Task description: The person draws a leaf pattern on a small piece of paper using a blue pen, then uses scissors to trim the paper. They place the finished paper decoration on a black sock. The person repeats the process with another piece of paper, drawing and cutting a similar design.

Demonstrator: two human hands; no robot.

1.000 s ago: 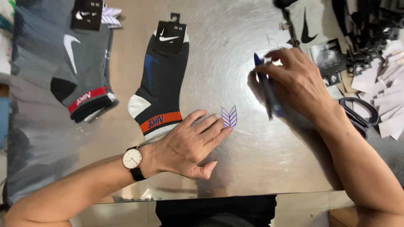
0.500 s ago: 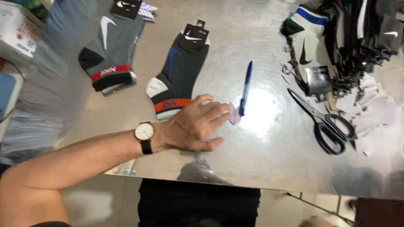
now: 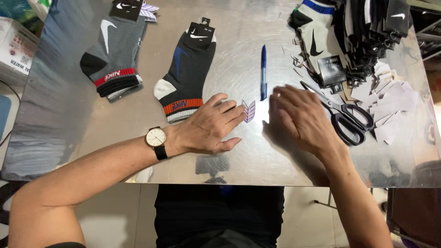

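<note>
Left hand point(image 3: 209, 128) lies flat, fingers spread, fingertips pinning a small purple-lined paper tag point(image 3: 249, 110). Right hand point(image 3: 298, 120) rests open and empty on the steel table point(image 3: 69, 115). The blue pen point(image 3: 263, 71) lies just above, its long axis pointing away from the person.

Bright overhead glare on sharp tabletop point(image 3: 239, 55)

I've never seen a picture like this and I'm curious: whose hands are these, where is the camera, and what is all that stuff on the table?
The camera sits on a person's head and looks down at their own two hands over a shiny metal table. The left hand, with a wristwatch, lies flat, fingertips on a small purple striped paper tag. The right hand rests flat on the table and holds nothing. A blue pen lies between them. Nearby are a dark ankle sock, a grey sock, black scissors and white paper scraps.
</note>
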